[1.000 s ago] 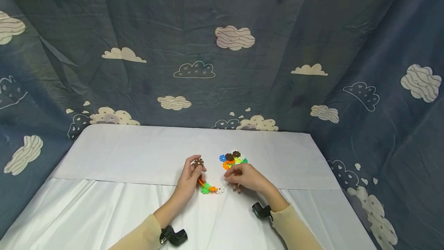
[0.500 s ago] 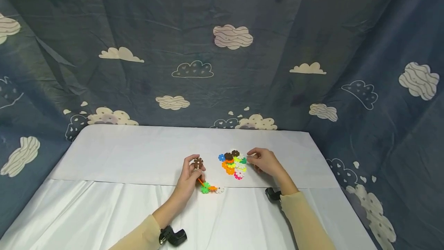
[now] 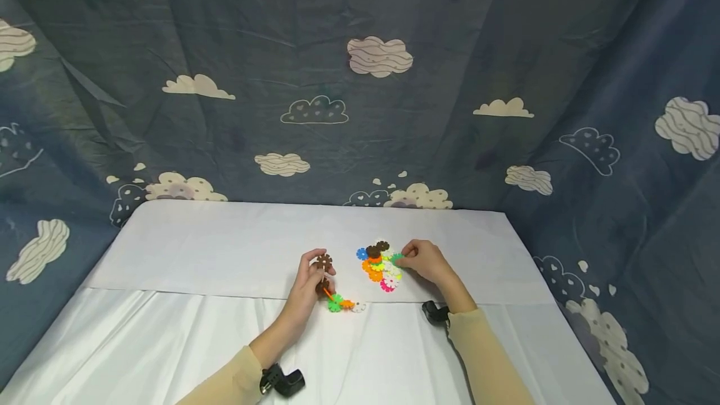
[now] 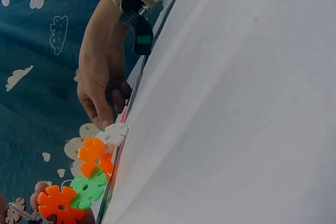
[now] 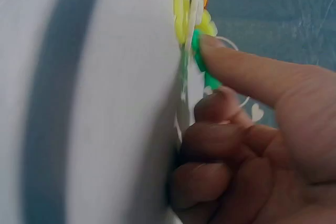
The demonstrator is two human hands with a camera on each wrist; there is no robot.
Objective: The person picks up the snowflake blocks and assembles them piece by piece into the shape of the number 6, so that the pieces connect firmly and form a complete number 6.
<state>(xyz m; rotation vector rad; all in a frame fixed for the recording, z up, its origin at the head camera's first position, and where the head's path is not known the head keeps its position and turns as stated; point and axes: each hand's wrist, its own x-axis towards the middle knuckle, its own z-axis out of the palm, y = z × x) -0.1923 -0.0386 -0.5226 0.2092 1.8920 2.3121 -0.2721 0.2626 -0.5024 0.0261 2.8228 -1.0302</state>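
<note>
Left hand (image 3: 306,283): pinches a linked chain of flower discs (image 3: 335,303), left of the pile (image 3: 375,274).
Right hand (image 3: 425,261): pinches a green disc (image 3: 396,259) at the pile's right edge.

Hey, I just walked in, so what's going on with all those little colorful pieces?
A person's left hand holds a chain of joined flower-shaped pieces in brown, orange, green and white. The right hand pinches a green piece at the right side of a mixed-color pile on the white-covered table. That green piece isn't joined to the chain; whether it's lifted clear of the pile is hard to tell.
</note>
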